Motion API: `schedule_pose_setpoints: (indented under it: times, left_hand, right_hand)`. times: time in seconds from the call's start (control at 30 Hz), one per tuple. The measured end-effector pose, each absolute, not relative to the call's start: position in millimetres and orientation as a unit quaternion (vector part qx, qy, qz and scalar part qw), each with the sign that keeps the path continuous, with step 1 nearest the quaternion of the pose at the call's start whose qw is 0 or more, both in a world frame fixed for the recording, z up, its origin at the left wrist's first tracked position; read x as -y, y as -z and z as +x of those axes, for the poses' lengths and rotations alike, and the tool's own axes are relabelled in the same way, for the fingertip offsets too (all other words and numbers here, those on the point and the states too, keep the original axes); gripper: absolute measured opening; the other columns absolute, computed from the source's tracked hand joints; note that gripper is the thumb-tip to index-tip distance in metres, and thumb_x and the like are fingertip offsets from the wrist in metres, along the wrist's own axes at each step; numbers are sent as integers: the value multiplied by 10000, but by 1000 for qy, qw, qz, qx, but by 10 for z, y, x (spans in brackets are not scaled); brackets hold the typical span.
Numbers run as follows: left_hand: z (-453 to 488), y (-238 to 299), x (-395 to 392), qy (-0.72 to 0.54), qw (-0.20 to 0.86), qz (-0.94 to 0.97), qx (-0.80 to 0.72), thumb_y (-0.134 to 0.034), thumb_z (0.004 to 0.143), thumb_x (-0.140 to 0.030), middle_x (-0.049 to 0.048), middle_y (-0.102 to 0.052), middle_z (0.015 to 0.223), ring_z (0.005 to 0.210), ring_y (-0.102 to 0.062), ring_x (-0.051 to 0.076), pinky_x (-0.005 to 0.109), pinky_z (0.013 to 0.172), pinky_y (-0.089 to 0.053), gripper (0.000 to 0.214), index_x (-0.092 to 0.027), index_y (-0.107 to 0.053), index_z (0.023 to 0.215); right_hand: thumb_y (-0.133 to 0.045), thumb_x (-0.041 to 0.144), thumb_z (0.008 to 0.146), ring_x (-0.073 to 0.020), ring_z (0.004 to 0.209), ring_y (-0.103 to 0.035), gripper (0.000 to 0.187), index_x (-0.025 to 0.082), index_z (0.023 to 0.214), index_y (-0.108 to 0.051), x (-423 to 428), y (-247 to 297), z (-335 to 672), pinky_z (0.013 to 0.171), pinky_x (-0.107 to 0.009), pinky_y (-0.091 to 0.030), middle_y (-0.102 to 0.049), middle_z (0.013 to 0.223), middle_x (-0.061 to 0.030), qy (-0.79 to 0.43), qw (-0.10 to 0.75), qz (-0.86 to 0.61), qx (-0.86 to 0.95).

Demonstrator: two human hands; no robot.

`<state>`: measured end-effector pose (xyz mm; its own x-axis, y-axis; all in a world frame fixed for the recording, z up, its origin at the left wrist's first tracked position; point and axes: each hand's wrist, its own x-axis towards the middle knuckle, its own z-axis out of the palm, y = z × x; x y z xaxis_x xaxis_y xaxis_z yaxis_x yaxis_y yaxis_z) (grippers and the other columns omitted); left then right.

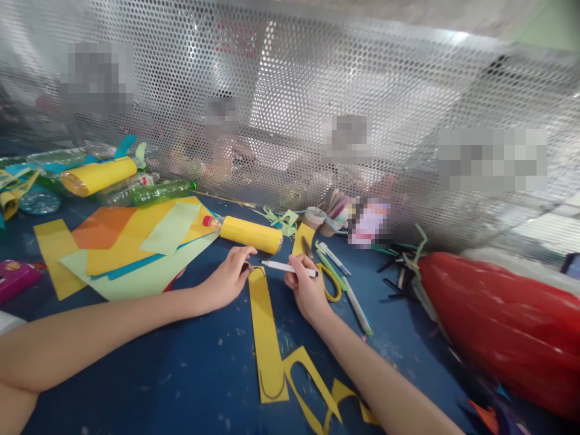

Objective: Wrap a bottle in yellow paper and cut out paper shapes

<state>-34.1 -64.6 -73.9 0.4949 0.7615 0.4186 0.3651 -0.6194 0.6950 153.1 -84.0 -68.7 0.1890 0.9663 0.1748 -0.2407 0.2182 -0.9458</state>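
Note:
My right hand [308, 287] is closed around a white marker pen [283, 267], its tip pointing left, just above the far end of a long yellow paper strip [267, 335]. Dark curved lines are drawn near both ends of the strip. My left hand [231, 275] is beside the strip's far left corner, fingers curled together; a small dark thing shows at the fingertips, too unclear to name. Behind my right hand lie scissors with yellow handles [334, 284], partly hidden. A bottle wrapped in yellow paper [251, 234] with a red cap lies beyond my hands.
Coloured paper sheets [118, 257] overlap at left, near a magenta object [18, 281]. Bottles [163, 192] lie behind them. Several pens [357, 305] and yellow offcuts [312, 380] are at right. A red plastic bag [493, 320] fills the right side; a perforated metal screen [281, 121] stands behind.

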Motion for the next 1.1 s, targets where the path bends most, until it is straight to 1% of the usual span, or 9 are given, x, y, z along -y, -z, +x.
schedule_pose_setpoints:
  times: [0.17,0.27,0.43,0.57,0.73,0.87,1.0,1.1]
  left_hand:
    - [-333,697,670,-361,316,812,-333,-467,818,-66,57,-406,1097,1030,-578,172,402,911,-508,359,-230,-336,1110]
    - [-335,720,664,-359,337,802,-339,-499,808,-70,42,-412,1057,1054,-576,186,399,884,-529,310,-226,-346,1029]
    - [-335,745,655,-362,361,794,-330,-499,803,-50,22,-398,1011,1029,-582,163,366,880,-531,255,-215,-367,947]
    - [-350,703,671,-350,322,814,-334,-527,779,-50,15,-417,988,983,-574,165,372,847,-536,224,-204,-398,877]
    - [-372,654,681,-342,277,838,-321,-539,813,-110,31,-456,1022,922,-574,157,363,826,-520,101,-179,-467,803]
    - [-373,640,683,-351,248,840,-331,-565,803,-111,29,-484,1014,872,-564,142,329,794,-510,81,-175,-528,836]
    - [-377,621,685,-356,221,847,-328,-561,809,-107,26,-516,992,890,-559,144,315,811,-488,86,-181,-572,853]
    - [-388,611,681,-354,202,852,-330,-548,830,-127,25,-554,956,882,-562,151,307,790,-479,100,-186,-583,903]
  right_hand:
    - [-664,414,759,-67,381,-333,320,206,617,-466,866,693,1532,392,-209,-239,-433,415,76,-464,617,-436,463]
    - [-637,424,775,-68,363,-313,326,209,603,-464,873,685,1535,387,-215,-229,-410,391,80,-479,616,-423,461]
    - [-608,371,806,-65,336,-266,333,208,565,-445,876,696,1542,382,-222,-185,-380,349,87,-502,613,-397,464]
    - [-607,365,811,-64,338,-274,343,208,560,-433,878,735,1547,383,-223,-183,-390,361,87,-485,598,-410,488]
    - [-603,393,799,-63,334,-255,347,213,568,-417,865,761,1555,386,-219,-195,-330,355,104,-461,607,-430,484]
    - [-610,406,794,-61,337,-255,361,218,570,-398,867,752,1552,386,-221,-197,-327,367,106,-454,606,-434,489]
    - [-630,421,783,-58,348,-274,367,215,575,-409,894,710,1525,384,-216,-197,-344,376,102,-445,587,-442,512]
    - [-668,435,746,-60,342,-294,325,217,640,-451,913,678,1505,373,-206,-207,-392,378,102,-447,570,-460,513]
